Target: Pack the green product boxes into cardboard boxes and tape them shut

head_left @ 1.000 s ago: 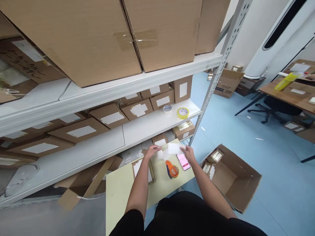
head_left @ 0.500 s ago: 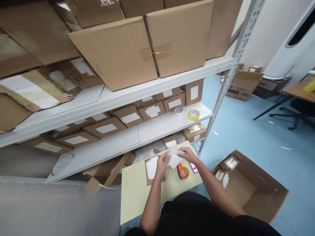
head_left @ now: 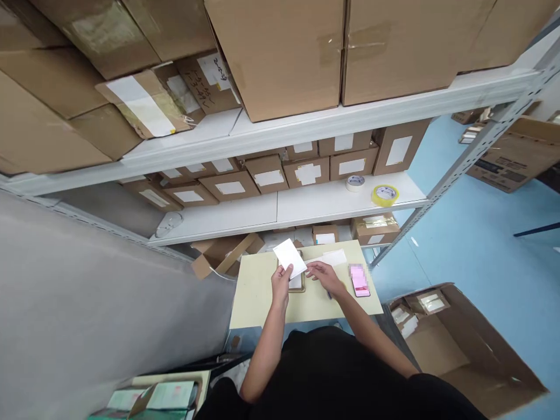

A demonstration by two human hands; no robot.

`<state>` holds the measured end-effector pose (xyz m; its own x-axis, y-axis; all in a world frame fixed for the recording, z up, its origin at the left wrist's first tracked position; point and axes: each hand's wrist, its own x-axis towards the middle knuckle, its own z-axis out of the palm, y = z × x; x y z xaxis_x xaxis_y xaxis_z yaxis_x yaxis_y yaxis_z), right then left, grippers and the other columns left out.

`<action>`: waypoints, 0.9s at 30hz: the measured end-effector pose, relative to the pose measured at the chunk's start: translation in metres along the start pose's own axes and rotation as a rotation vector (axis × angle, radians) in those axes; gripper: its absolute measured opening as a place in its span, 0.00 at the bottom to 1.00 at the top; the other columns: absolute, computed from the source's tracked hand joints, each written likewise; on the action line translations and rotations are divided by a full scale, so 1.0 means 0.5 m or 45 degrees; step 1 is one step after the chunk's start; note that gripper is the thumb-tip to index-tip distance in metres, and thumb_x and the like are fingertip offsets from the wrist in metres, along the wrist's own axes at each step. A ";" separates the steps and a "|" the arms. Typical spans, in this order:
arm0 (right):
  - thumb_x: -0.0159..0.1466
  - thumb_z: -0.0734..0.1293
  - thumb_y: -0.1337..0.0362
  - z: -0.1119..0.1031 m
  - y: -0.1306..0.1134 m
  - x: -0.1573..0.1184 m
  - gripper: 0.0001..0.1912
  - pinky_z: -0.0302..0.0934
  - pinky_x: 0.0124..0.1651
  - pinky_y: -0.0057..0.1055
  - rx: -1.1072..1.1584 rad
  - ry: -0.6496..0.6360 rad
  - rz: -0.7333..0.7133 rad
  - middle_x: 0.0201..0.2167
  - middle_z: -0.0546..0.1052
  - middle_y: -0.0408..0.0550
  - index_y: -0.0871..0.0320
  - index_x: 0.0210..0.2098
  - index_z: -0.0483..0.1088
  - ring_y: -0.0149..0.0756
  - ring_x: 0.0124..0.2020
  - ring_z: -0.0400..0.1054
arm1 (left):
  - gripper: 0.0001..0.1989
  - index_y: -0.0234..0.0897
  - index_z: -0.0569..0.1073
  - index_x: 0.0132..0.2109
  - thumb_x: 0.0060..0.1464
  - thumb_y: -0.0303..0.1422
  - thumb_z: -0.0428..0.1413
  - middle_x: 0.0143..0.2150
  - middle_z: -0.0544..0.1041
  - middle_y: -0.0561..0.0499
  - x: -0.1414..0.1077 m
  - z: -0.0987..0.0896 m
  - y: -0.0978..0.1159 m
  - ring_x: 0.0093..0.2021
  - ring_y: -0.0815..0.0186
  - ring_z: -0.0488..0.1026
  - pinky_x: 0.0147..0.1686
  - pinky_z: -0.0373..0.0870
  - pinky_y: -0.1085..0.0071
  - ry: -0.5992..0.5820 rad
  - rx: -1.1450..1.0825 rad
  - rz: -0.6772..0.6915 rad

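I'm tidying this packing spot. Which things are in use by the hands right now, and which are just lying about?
In use: white paper label held in the left hand; small brown cardboard parcel under it; right hand resting on the pale yellow table.

Lying about: pink-screened phone; yellow tape roll; white tape roll; open brown cardboard box.

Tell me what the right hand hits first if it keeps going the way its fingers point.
The right hand points left across the small table; it would likely meet the white label held by the left hand, though depth is uncertain.

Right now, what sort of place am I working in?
Probably a stockroom or packing room: metal shelving stacked with labelled cardboard boxes, tape rolls on a shelf, and an open carton on the floor.
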<state>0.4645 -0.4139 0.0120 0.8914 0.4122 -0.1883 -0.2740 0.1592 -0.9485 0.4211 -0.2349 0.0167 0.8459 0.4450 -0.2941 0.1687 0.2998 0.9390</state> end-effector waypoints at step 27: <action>0.64 0.69 0.45 0.004 -0.031 0.007 0.17 0.67 0.41 0.34 0.079 0.000 -0.076 0.31 0.79 0.44 0.53 0.35 0.72 0.36 0.33 0.73 | 0.38 0.36 0.77 0.60 0.43 0.47 0.72 0.53 0.83 0.39 0.027 0.038 -0.010 0.45 0.54 0.81 0.45 0.76 0.63 -0.035 0.619 0.026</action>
<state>0.4712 -0.4130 0.0264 0.9067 0.4006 -0.1321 -0.2426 0.2388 -0.9403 0.4415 -0.2466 0.0113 0.8634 0.4221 -0.2764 0.3634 -0.1404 0.9210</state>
